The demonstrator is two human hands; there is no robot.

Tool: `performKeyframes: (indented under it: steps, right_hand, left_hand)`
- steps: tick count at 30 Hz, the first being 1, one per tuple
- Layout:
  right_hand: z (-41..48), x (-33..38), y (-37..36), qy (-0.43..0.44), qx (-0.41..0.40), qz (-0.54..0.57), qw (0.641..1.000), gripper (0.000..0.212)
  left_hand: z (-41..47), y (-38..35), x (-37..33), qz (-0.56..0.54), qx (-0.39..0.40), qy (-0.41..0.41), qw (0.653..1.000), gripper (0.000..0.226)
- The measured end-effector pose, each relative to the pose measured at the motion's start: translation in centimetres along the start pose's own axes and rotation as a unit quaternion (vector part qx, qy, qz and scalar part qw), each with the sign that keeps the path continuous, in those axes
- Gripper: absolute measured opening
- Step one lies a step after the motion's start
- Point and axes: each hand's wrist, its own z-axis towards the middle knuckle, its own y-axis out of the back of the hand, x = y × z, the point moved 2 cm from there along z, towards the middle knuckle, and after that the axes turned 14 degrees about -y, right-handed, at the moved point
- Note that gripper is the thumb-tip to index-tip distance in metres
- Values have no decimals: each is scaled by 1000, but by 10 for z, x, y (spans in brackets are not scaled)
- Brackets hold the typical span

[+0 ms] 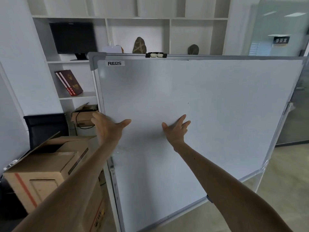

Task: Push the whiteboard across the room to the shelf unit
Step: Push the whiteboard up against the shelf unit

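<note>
A large whiteboard (209, 106) with a grey metal frame and a "REDS" label fills the middle of the view, standing just in front of the white shelf unit (138, 27). My left hand (108, 127) is at the board's left edge, fingers spread, its fingertips reaching past the frame. My right hand (176, 129) lies flat on the board's face near the middle, fingers apart. Neither hand holds anything. The board's stand and wheels are hidden below.
An open cardboard box (50, 166) stands at the lower left, close to the board's left edge. Behind it are a black chair (45, 128) and a smaller box (83, 116). The shelves hold a monitor (73, 37), red books (69, 82) and stones. A glass partition (284, 30) is at the right.
</note>
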Motion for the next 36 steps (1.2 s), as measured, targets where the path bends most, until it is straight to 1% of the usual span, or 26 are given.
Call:
performKeyframes:
  steps: [4,7,11,17,21,31,36]
  right_hand:
    - [39,10,-14,3,-10,-8,1000,102]
    - [67,17,-26,1,-7,-15,1000,102]
    - [98,27,-40,4,-26,-37,999,103]
    - [146,40,-55,6,-2,-36,999,103]
    - [180,45,-69,10,24,0,1000,103]
    - [268,66,-107,6,18,-8,1000,104]
    - [311,80,-127,2,6,-21,1000,103]
  left_hand:
    - [27,-30,11,5,3,10,1000,95]
    - [48,-53,21,0,-6,12,1000,98]
    - [70,-78,30,14,-5,11,1000,101]
    - [106,-114,51,5,-13,10,1000,99]
    - [130,-141,66,-1,-23,16,1000,96]
    - [192,-207,97,-1,-27,-4,1000,91]
    - [223,-242,115,-2,-35,-17,999,95]
